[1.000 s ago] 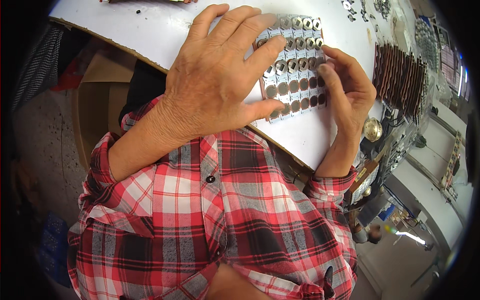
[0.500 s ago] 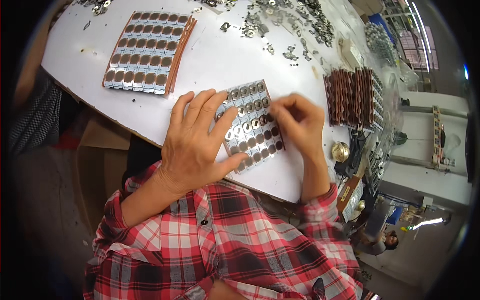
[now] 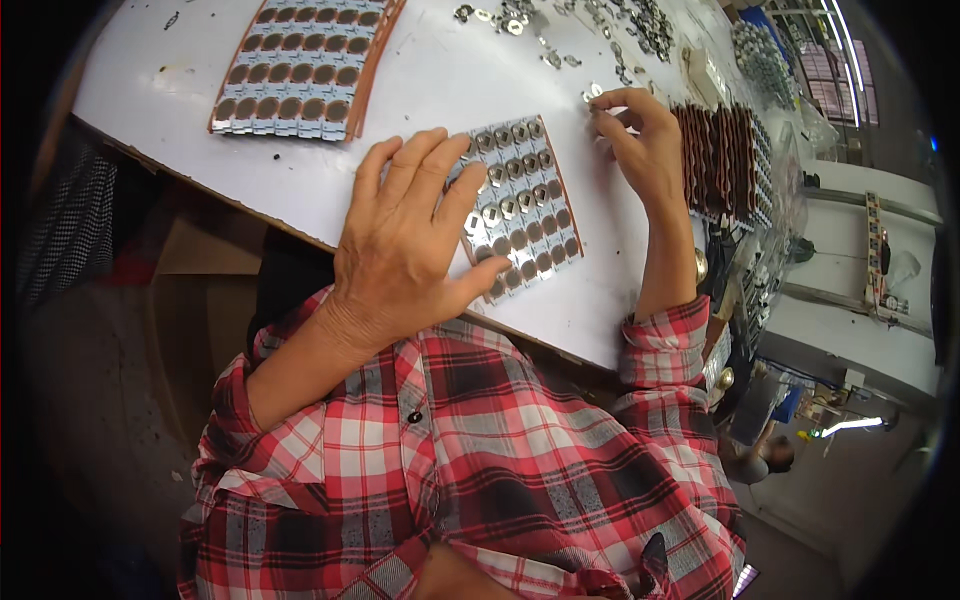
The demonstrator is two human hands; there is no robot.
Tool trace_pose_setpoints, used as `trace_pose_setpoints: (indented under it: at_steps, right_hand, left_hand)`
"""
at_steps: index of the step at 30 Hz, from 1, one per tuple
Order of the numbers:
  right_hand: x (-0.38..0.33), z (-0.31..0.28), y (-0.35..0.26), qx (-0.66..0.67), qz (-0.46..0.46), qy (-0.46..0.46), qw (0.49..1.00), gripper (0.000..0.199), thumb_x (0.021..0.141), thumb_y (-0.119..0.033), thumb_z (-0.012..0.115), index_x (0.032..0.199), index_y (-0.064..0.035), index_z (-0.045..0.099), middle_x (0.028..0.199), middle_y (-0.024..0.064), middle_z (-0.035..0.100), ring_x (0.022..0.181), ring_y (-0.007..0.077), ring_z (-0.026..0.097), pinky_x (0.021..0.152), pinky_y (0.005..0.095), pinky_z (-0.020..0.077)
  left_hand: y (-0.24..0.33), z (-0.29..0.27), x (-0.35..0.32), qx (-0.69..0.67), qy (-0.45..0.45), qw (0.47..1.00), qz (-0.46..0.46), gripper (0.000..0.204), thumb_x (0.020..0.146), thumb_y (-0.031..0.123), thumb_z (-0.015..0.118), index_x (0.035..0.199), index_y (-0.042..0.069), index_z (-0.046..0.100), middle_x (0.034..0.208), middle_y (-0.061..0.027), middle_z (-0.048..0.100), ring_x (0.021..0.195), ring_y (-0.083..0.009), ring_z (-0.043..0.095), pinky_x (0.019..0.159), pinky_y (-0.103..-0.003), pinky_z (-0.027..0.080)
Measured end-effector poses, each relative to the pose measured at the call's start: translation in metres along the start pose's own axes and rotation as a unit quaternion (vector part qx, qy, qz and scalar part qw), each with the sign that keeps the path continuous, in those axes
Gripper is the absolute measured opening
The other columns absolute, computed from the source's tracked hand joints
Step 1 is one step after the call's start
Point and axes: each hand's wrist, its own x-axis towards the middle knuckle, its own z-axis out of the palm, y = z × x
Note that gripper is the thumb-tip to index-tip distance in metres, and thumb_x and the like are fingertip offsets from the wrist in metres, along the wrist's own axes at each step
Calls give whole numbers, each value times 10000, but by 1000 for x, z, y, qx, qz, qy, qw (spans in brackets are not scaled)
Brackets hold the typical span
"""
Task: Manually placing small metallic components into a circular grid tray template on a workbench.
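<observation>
A pale circuit-board panel (image 3: pixel 541 247) with copper-brown edges lies tilted on the white table near the front edge. Round dark pads cover it in rows; small shiny metal clips (image 3: pixel 508 209) sit on the upper rows, while the lower rows show dark pads. My left hand (image 3: pixel 405 220) rests spread over the panel's left side, its thumb at the lower corner and its fingertips hiding part of the left column. Beyond the panel to the right, my right hand (image 3: pixel 645 145) has thumb and forefinger pinched beside a few loose metal clips (image 3: pixel 592 92); what lies between the fingertips is too small to make out.
A stack of similar panels (image 3: pixel 290 85) lies at the far left. Many loose metal parts (image 3: pixel 645 30) are scattered at the back. On the right, dark brown boards (image 3: pixel 715 160) stand on edge in a row. The table's front edge (image 3: pixel 225 195) runs close to my body.
My right hand has moved from the panel's right edge up and away to the loose clips. My left hand stays on the panel. The whole view has shifted a little.
</observation>
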Motion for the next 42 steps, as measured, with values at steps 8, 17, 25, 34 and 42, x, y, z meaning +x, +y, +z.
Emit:
trace_pose_setpoints:
  at_steps: [8,17,25,34,42]
  right_hand:
    - [-56,-2,-13,381,134,-50,913,263,945,-12,712,1199,52,701,940,72,720,741,95,664,552,215,535]
    - [-63,8,-6,389,137,-73,908,255,956,-33,711,1191,67,707,904,134,743,644,118,694,557,224,599]
    - [-69,9,-4,367,103,-67,922,244,948,-47,736,1163,66,716,839,80,727,579,77,641,466,197,516]
    - [-70,11,-8,353,106,-55,928,215,929,-14,747,1131,55,720,820,55,723,598,58,634,455,178,491]
    - [-77,16,-20,261,61,-75,961,121,939,-28,749,1053,11,745,820,16,725,646,27,615,506,164,444]
  left_hand:
    - [0,1,0,34,4,999,-1,706,627,307,916,1205,-25,683,1325,-212,621,1307,-355,554,1134,-527,382]
    - [0,1,-2,76,-15,997,5,741,635,350,907,1267,36,681,1367,-177,630,1299,-367,574,1109,-530,418]
    - [-1,2,-1,89,-13,996,9,771,617,363,922,1293,80,681,1391,-147,626,1307,-354,573,1110,-517,427]
    - [-2,2,-3,83,-19,996,3,807,598,388,936,1298,81,676,1397,-146,622,1312,-350,568,1117,-515,418]
    - [0,-1,-2,87,-41,995,8,1057,521,656,922,1353,72,633,1434,-164,590,1338,-364,549,1141,-546,378]
